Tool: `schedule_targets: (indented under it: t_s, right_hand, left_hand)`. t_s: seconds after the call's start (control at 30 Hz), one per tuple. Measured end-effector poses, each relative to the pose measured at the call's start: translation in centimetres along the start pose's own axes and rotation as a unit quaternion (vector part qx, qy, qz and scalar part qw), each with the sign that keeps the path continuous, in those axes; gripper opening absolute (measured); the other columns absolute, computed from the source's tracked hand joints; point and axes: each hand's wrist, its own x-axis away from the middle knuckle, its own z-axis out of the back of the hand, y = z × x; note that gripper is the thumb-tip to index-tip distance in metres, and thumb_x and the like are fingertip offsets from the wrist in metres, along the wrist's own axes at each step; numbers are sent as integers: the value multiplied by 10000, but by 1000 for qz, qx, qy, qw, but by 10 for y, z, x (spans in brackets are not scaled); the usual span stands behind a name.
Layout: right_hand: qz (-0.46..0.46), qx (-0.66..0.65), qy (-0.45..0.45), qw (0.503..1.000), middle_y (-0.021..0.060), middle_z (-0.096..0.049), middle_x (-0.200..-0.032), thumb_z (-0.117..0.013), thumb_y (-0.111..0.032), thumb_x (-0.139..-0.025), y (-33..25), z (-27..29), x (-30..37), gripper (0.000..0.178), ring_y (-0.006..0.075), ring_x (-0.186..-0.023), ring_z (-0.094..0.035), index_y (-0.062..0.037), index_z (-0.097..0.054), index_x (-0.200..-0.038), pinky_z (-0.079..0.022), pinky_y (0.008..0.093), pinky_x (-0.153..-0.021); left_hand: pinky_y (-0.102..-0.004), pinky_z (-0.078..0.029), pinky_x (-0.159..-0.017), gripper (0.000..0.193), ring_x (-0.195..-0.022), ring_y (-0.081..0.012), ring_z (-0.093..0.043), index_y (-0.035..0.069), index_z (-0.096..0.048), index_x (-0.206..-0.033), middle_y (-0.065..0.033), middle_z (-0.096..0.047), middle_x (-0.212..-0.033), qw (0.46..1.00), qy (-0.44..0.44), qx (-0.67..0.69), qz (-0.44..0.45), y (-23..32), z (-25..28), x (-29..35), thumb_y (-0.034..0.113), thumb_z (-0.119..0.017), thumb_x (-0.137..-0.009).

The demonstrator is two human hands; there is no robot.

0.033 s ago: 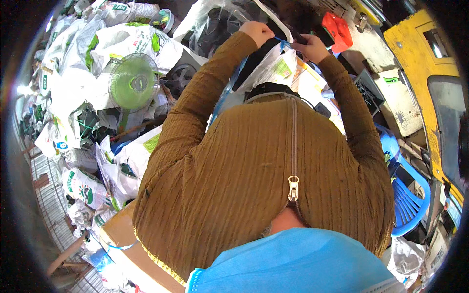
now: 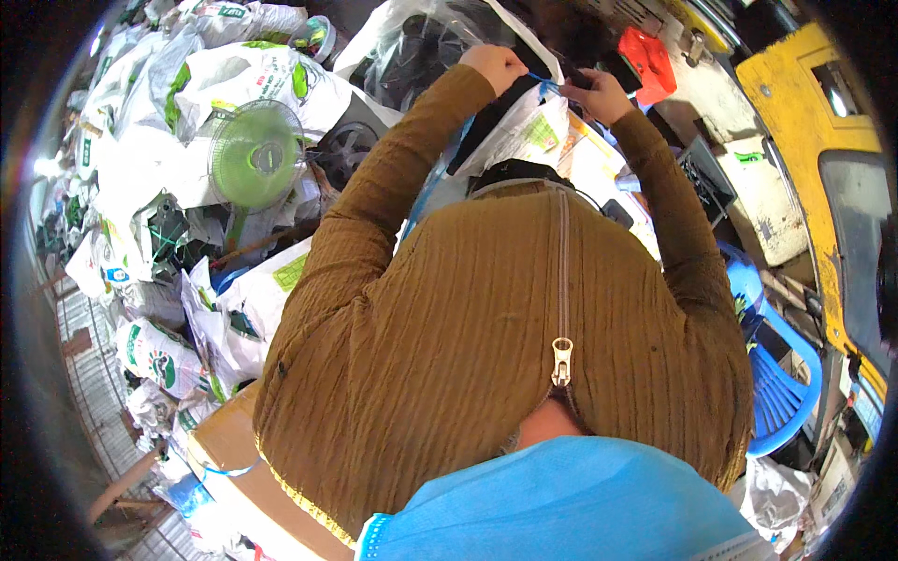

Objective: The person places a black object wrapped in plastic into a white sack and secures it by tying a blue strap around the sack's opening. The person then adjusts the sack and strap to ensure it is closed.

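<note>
My left hand [image 2: 494,71] is closed in a pinch on a thin blue strip of string [image 2: 540,81] at the top of the view. The right hand [image 2: 603,97] pinches the same string from the other side, thumb and fingertips together. Just beyond them stands a white sack [image 2: 374,30] with a clear plastic liner and dark contents, its mouth gaping. Beneath my hands lies a white and green printed bag [image 2: 533,131] beside something black. A longer length of blue strip [image 2: 432,187] hangs along the inside of my left forearm.
A green fan [image 2: 254,154] and many stuffed white bags [image 2: 159,360] crowd the left. To the right are a red container [image 2: 646,64], a blue plastic chair [image 2: 781,374] and a yellow machine frame [image 2: 786,79]. A cardboard box [image 2: 229,425] sits at lower left.
</note>
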Motion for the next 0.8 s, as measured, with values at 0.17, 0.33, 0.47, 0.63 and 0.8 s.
schedule_targets:
  t_s: [0.17,0.33,0.47,0.63,0.8]
  right_hand:
    - [167,198,116,959,101,-600,-638,-694,-402,-721,-24,14,0,600,127,-496,-556,57,-558,-1082,-449,275,-455]
    - [189,-66,57,978,131,-622,-683,-671,-426,-725,-92,-20,-38,605,154,-511,-582,40,-559,-1094,-480,293,-489]
    - [181,165,150,958,107,-634,-944,-670,-379,-753,-119,-81,-86,497,189,-867,-611,-47,-573,-1110,-472,286,-772]
    - [392,190,214,874,175,-594,-1060,-569,-632,-704,-137,-111,-143,693,298,-1030,-553,-82,-578,-1125,-436,363,-869]
    - [89,396,-40,913,163,-626,-917,-483,-642,-770,-154,-104,-162,668,292,-901,-588,-45,-608,-1041,-435,348,-819]
  left_hand:
    - [-401,-465,-660,270,-738,-318,-605,62,-637,-856,-150,-624,-767,996,-83,-17,4,3,36,43,319,-598,-784]
    - [-413,-460,-738,209,-822,-326,-589,54,-637,-881,-151,-626,-827,997,-36,-50,39,5,67,80,224,-549,-796]
    - [-409,-459,-737,206,-816,-331,-585,55,-639,-883,-154,-620,-839,995,31,-83,38,-20,88,88,223,-557,-796]
    - [-367,-472,-651,210,-702,-272,-608,69,-664,-916,-125,-630,-756,998,-2,-49,-29,-80,126,75,216,-573,-798]
    - [-284,-454,-450,248,-459,-133,-553,41,-659,-950,-73,-597,-611,965,-161,188,86,-151,174,44,228,-596,-798]
